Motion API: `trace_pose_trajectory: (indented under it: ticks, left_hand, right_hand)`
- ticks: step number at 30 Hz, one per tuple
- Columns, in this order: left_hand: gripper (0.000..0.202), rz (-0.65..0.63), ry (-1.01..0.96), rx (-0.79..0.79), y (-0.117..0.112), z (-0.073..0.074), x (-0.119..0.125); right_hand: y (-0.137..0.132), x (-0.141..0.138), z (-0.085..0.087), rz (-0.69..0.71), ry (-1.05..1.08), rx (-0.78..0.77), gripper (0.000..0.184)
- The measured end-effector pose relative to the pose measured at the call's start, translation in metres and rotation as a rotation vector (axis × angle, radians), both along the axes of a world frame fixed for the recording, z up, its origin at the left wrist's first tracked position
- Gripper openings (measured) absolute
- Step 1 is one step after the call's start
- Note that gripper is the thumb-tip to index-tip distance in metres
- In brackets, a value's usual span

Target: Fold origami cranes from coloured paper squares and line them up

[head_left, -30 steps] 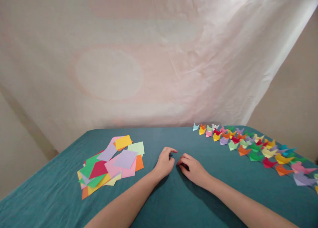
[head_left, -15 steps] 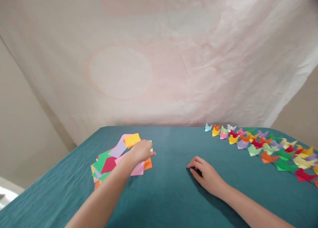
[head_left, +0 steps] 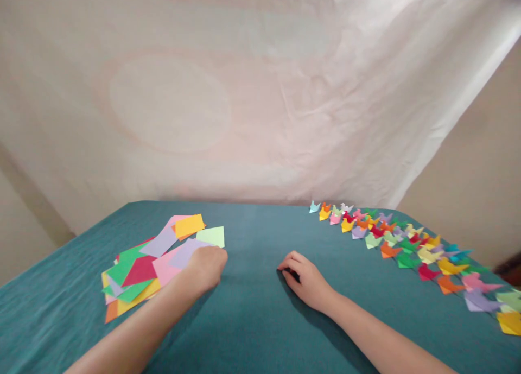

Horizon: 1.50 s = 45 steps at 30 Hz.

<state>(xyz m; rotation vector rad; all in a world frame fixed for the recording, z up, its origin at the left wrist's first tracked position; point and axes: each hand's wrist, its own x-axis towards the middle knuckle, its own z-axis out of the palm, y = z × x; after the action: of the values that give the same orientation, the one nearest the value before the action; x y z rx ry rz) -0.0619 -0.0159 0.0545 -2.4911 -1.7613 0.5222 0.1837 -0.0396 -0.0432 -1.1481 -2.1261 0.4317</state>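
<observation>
My left hand [head_left: 209, 265] is closed, with its back to me, at the right edge of a loose pile of coloured paper sheets [head_left: 140, 270]. The hand covers part of a lilac sheet [head_left: 185, 253]; its fingertips and anything between them are hidden. Just beyond it lies a pale green sheet [head_left: 211, 236], beside a yellow sheet [head_left: 189, 225]. My right hand [head_left: 305, 279] rests on the teal cloth with fingers curled towards the thumb, and nothing shows in them. To its right stand rows of small folded paper birds [head_left: 407, 245] in many colours.
A teal cloth [head_left: 252, 319] covers the table. Behind its far edge hangs a pale, creased sheet [head_left: 260, 108]. The bird rows run from the far middle down to the right edge of view. Something dark [head_left: 508, 268] shows at the far right.
The view has swung to the right, showing more birds. My left hand has drawn nearer and curled, uncovering the pale green sheet; orange and pink corners beside it no longer show. My right hand keeps its pose.
</observation>
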Motion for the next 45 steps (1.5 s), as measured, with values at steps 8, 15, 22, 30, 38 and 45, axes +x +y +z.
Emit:
trace_pose_trajectory:
  ticks: [8, 15, 22, 30, 38, 45]
  left_hand:
    - [0.032, -0.009, 0.031, 0.017, -0.002, -0.002, 0.011]
    - [0.031, -0.044, 0.012, 0.062, 0.006, 0.004, -0.002]
    - [0.024, 0.041, -0.074, 0.137, 0.017, 0.012, -0.018]
    - [0.033, 0.044, -0.168, 0.181, 0.024, 0.011, -0.033]
    - [0.051, -0.038, -0.299, -0.030, 0.018, 0.019, -0.035]
    - [0.045, 0.113, -0.260, 0.043, 0.036, 0.016, -0.068]
  right_hand:
    - [0.001, 0.002, 0.001, 0.001, -0.006, 0.007, 0.023]
    - [0.002, 0.003, -0.001, -0.008, -0.019, 0.013, 0.023]
    - [0.000, 0.003, 0.001, -0.019, -0.032, 0.022, 0.023]
    - [-0.001, 0.001, 0.002, -0.011, -0.026, -0.007, 0.021]
    - [-0.001, 0.000, -0.001, 0.026, -0.005, -0.041, 0.019]
    - [-0.001, 0.000, -0.004, 0.026, -0.006, -0.047, 0.020]
